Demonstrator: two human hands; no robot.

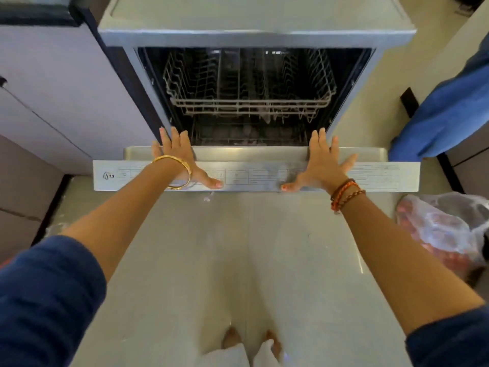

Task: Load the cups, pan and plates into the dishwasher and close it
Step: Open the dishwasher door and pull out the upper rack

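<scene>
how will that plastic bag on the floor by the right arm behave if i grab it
The bag would probably be floppy: its thin, see-through film is crumpled and slumped on the floor. It looks bulky with reddish contents, so it may sag from wherever the hand grips. The glossy film could be slippery; what's inside is too blurred to judge weight.

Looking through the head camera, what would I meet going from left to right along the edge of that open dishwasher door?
Logo marked 13 → left hand with gold bangle → bare middle of the door → right hand with beaded bracelets → blue cloth and plastic bag beyond the door's right end.
</scene>
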